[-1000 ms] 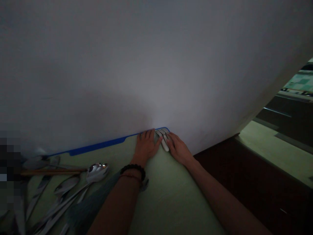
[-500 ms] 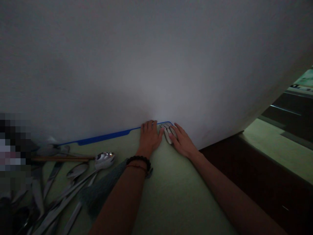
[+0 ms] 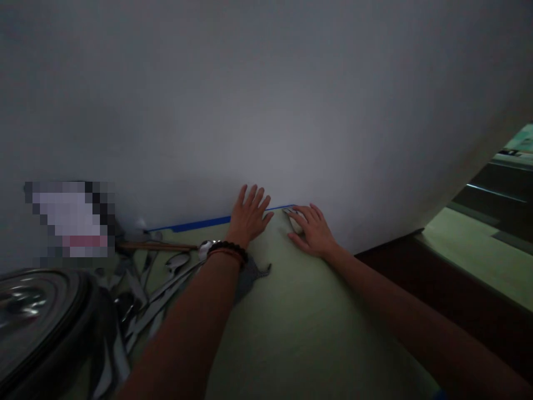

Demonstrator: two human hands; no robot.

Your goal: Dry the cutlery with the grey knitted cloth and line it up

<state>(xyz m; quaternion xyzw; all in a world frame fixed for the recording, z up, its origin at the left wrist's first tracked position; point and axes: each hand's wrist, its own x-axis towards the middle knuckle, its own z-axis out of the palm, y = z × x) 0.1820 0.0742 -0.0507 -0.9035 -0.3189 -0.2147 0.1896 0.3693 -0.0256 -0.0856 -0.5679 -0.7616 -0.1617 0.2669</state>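
My left hand (image 3: 249,215) is raised a little at the far edge of the pale green surface (image 3: 300,328), fingers spread and open, near the grey wall. A dark bead bracelet (image 3: 227,249) circles that wrist. My right hand (image 3: 312,230) lies flat beside it, fingers stretched over a small bunch of white-handled cutlery (image 3: 291,213) of which only a tip shows. A blue strip (image 3: 195,224) runs along the surface's far edge under the wall.
A pile of several metal spoons (image 3: 166,272) and a wooden stick (image 3: 158,245) lies at the left, with a grey cloth (image 3: 252,273) by my left forearm. A shiny metal lid or pot (image 3: 37,311) fills the lower left. Dark floor (image 3: 437,289) drops off to the right.
My left hand has lifted off the white-handled cutlery and spread its fingers. My right hand slid over the cutlery and covers most of it. The view shifted, revealing the metal pot at left.
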